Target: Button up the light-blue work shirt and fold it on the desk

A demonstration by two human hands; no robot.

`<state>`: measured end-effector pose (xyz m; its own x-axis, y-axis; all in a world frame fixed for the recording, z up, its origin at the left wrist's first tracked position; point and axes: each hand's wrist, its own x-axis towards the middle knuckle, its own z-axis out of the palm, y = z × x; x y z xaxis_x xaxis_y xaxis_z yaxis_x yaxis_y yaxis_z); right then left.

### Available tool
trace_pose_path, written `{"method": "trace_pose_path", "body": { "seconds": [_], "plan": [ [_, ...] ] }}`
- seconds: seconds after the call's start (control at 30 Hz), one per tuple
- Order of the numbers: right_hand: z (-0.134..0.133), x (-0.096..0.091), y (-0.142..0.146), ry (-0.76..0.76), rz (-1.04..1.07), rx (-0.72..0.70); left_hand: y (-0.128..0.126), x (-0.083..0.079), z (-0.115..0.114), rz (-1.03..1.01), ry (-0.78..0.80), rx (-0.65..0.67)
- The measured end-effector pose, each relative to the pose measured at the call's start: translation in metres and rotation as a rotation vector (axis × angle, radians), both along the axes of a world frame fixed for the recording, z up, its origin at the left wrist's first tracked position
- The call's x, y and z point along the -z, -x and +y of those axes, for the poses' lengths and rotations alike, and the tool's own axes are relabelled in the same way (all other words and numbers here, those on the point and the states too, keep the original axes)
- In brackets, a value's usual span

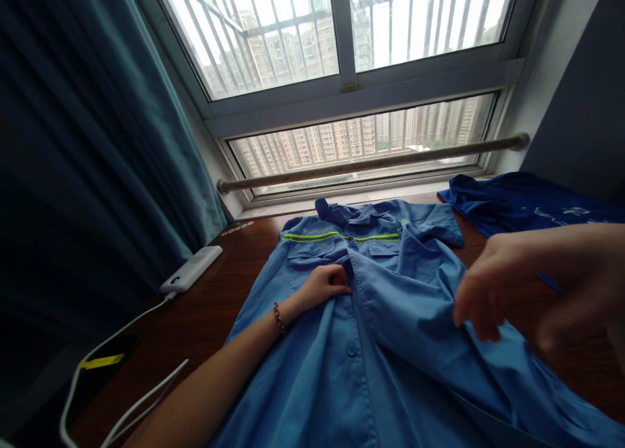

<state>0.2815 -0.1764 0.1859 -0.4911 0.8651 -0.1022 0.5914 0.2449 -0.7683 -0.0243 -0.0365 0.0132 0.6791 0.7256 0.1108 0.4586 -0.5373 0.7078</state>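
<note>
On the brown table [215, 298] under the window [344, 44], a blue shirt [312, 350] lies front up. Left hand [322, 285] is curled at its front edge [359, 275], can't tell if it's pinching; right hand [517, 272] is blurry, thumb and fingers apart. Probably light, floppy, not fragile; I'd hold the edge.

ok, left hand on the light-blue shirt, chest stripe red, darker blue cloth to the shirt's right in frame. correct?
Not quite: the chest stripe is yellow-green, as the head view shows. Left hand on the light-blue shirt, darker blue cloth to its right: correct.
</note>
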Motion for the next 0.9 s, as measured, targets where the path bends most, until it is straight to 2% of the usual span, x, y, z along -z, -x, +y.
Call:
{"method": "trace_pose_path", "body": {
  "seconds": [0.03,0.1,0.2,0.27,0.33,0.4,0.57,0.7,0.8,0.9],
  "plan": [
    [0.009,0.000,0.013,0.091,-0.044,-0.183,0.000,0.000,0.000,0.002,0.001,-0.002],
    [0.024,0.014,0.039,0.114,-0.078,-0.323,-0.001,0.000,0.000,0.001,0.009,-0.007],
    [0.038,0.061,0.073,-0.157,-0.135,-0.230,-0.001,0.001,0.000,-0.002,0.021,-0.004],
    [0.046,0.096,0.088,-0.361,-0.338,-0.107,-0.001,0.001,0.000,0.003,0.023,-0.005],
    [0.054,0.123,0.094,-0.412,-0.495,-0.058,0.000,0.001,0.000,0.010,0.023,-0.007],
    [0.061,0.134,0.094,-0.386,-0.511,-0.070,0.000,0.000,0.000,0.011,0.028,-0.002],
    [0.055,0.131,0.096,-0.354,-0.408,-0.148,-0.002,0.001,0.000,0.011,0.023,-0.012],
    [0.051,0.130,0.101,-0.246,-0.350,-0.172,0.000,0.002,0.000,0.020,0.005,-0.027],
    [0.065,0.116,0.087,-0.081,-0.059,-0.120,-0.001,0.002,-0.002,0.032,-0.023,-0.031],
    [0.077,0.090,0.062,0.013,0.262,0.021,-0.008,0.004,-0.001,0.055,-0.077,-0.050]
  ]
}}
